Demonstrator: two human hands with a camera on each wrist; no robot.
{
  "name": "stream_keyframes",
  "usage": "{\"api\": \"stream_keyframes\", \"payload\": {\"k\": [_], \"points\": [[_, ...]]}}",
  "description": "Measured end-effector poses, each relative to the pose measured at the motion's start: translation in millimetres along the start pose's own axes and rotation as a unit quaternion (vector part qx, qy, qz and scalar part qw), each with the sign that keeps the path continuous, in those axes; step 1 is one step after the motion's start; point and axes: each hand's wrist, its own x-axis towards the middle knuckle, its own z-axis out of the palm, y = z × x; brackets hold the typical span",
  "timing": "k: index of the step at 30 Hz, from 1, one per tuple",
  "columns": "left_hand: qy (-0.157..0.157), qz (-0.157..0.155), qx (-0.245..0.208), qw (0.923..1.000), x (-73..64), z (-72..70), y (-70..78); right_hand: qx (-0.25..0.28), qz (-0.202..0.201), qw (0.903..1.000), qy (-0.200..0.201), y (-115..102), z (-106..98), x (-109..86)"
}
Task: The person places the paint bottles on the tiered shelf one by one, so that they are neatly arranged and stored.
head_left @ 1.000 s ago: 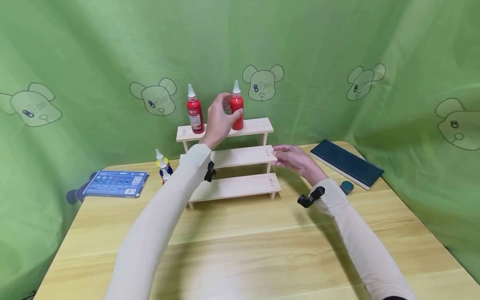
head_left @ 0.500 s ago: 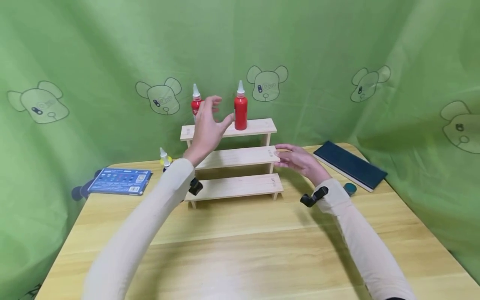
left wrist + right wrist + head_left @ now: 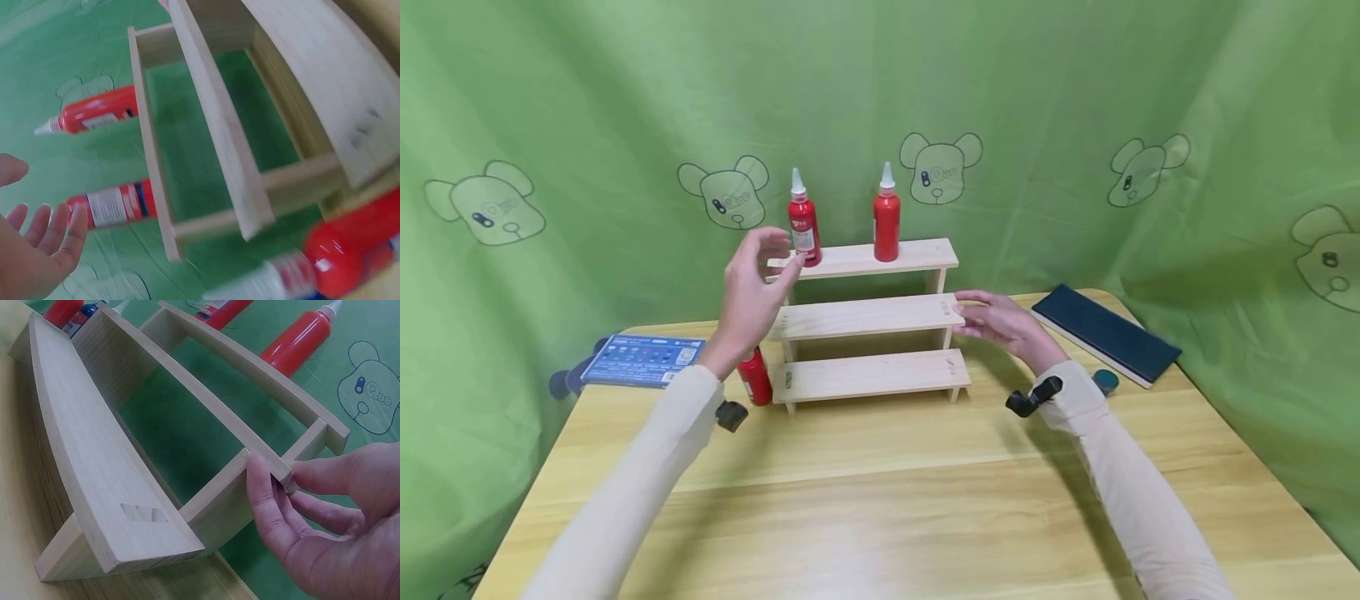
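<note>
Two red bottles with white nozzle caps stand upright on the top step of a three-step wooden rack (image 3: 872,377): a left bottle (image 3: 803,225) and a right bottle (image 3: 887,225). My left hand (image 3: 752,287) is in the air left of the rack, near the left bottle, fingers loosely bent and holding nothing. With thumb and fingers, my right hand (image 3: 344,512) pinches the right end of the middle step. Another red bottle (image 3: 756,377) stands on the table by the rack's left side, partly behind my left wrist. A blue bottle (image 3: 83,317) shows beside it in the right wrist view.
A blue printed card or box (image 3: 643,360) lies at the table's left. Toward the right are a dark notebook (image 3: 1105,333) and a small green round lid or jar (image 3: 1105,382). A green curtain (image 3: 1037,100) hangs behind the table.
My left hand has let go of the right bottle on the top step and moved left and down, past the left bottle. My right hand stays on the rack.
</note>
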Motion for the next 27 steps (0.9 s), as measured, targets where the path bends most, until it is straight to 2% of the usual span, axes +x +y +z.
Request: {"api": "stream_keyframes", "payload": {"k": [7,13,19,23,27], "points": [[0.025,-0.010,0.029,0.9992,-18.4,-30.5,-19.0,0.001,-0.003,1.0000,-0.003,0,0,-0.6],[0.052,-0.042,0.045,0.9968,-32.6,-53.2,-37.7,0.003,-0.001,1.0000,-0.004,0,0,0.3],[0.081,-0.069,0.045,0.9934,-44.3,-69.0,-54.9,0.002,0.000,1.0000,-0.003,0,-1,0.5],[0.071,-0.098,0.051,0.9914,-51.4,-76.4,-64.3,-0.009,0.000,1.0000,0.001,-1,0,0.3],[0.039,-0.133,0.064,0.9883,-58.4,-81.9,-77.0,-0.029,-0.007,0.9996,0.001,-1,1,0.8]]}}
